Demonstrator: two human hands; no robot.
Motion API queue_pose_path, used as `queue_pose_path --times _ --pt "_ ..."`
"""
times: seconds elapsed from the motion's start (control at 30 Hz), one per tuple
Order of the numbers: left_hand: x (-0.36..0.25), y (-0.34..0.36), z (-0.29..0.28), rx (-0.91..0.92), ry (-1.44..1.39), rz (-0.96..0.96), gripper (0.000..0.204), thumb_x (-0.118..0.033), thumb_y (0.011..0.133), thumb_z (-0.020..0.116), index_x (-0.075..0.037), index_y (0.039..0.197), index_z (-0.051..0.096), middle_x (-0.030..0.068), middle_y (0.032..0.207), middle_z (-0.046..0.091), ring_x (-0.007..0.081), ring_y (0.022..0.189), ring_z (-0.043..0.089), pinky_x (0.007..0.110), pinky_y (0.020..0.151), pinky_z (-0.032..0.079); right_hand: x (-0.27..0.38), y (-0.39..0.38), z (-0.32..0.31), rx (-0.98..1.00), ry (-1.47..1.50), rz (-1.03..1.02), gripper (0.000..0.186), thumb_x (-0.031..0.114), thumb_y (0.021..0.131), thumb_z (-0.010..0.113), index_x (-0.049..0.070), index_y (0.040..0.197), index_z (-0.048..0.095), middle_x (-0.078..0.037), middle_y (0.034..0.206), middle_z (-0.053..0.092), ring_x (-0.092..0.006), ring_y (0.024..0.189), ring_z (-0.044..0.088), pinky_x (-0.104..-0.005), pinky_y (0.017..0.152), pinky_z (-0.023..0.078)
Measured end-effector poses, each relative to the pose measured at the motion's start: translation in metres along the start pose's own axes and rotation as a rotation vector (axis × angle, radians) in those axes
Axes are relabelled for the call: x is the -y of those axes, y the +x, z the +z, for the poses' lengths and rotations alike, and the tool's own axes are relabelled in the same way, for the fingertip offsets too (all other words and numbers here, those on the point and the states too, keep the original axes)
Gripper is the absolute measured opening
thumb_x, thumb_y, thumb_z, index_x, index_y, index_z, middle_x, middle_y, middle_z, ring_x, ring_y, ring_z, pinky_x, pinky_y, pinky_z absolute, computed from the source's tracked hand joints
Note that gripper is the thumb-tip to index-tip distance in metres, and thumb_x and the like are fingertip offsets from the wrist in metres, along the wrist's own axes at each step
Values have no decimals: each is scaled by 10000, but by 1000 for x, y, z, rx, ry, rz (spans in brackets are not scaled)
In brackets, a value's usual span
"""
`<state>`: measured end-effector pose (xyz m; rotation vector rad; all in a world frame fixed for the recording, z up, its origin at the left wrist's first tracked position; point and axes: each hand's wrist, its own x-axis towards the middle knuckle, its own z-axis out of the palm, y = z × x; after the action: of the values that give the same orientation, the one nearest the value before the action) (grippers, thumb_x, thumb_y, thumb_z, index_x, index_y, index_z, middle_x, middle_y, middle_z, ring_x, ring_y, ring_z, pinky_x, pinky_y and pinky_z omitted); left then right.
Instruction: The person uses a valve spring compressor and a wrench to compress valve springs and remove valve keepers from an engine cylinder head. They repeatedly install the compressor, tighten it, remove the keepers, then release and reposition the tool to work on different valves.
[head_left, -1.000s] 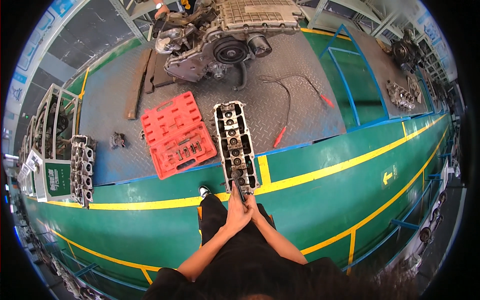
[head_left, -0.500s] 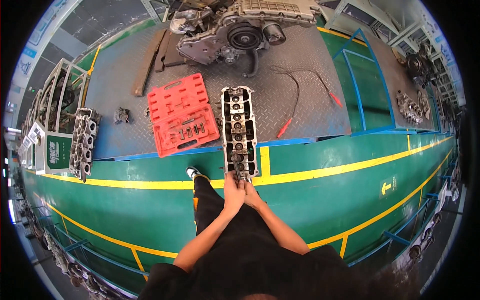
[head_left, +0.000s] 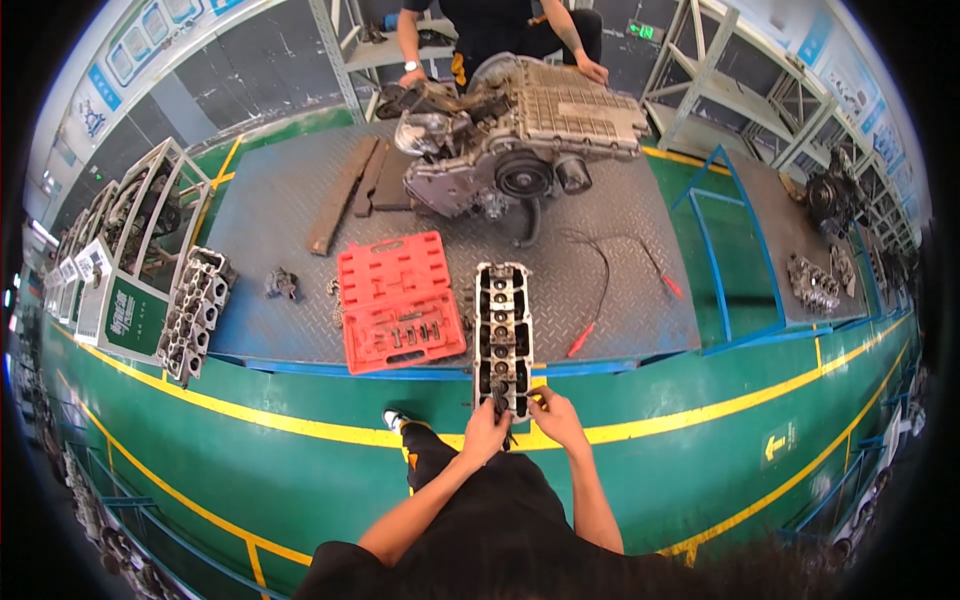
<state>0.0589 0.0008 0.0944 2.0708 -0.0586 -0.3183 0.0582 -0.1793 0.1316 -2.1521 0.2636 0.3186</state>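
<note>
A long grey cylinder head [head_left: 503,330] lies lengthwise on the dark checker-plate platform [head_left: 300,230], its near end hanging over the platform's front edge. My left hand [head_left: 486,433] is at that near end, fingers closed on a small dark tool [head_left: 501,403] that points into the head. My right hand [head_left: 556,415] is beside it, fingertips pinched on the head's near right corner. Whether it holds a small part is too small to tell.
An open red tool case [head_left: 399,300] lies left of the head. A large engine block [head_left: 520,140] stands behind, with another person [head_left: 500,25] at it. Red and black probe leads [head_left: 600,290] lie to the right. Another cylinder head [head_left: 195,310] leans at the left; shelving stands behind.
The view has tilted up and come closer, so the platform sits lower in the picture. Both hands stay at the cylinder head's near end, the right hand now on its right corner.
</note>
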Motion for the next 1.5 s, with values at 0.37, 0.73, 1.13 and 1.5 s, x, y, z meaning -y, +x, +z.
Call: queue_pose_path --times 0.37,0.73,1.13,1.5 --pt "-3 0 -3 -72 -111 11 263 -243 987 537 16 1014 574 292 919 644 495 898 614 570 755 461 36 130 63 203 -295 -7 482 432 774 702 -1 984 729 -247 911 721 -380 882 709 -446 778 547" --pt "-39 6 26 -267 90 -193 263 -235 985 521 25 974 565 285 919 671 488 862 639 579 742 485 17 149 69 221 70 36 341 277 667 721 -50 641 628 -127 522 563 -212 478 576 -387 476 430" --pt "-12 14 37 -235 -834 -310 133 -140 1056 469 -20 1005 493 84 630 588 178 468 599 325 436 502 31 147 86 93 -50 91 300 234 692 739 -44 795 699 -282 877 703 -355 842 709 -436 735 525" --pt "-43 20 54 -411 -902 -395 331 -129 1039 519 39 1324 513 94 1138 636 148 918 604 292 763 513 86 123 55 295 -449 -104 221 148 788 625 -3 923 714 -271 963 703 -425 926 700 -514 788 567"
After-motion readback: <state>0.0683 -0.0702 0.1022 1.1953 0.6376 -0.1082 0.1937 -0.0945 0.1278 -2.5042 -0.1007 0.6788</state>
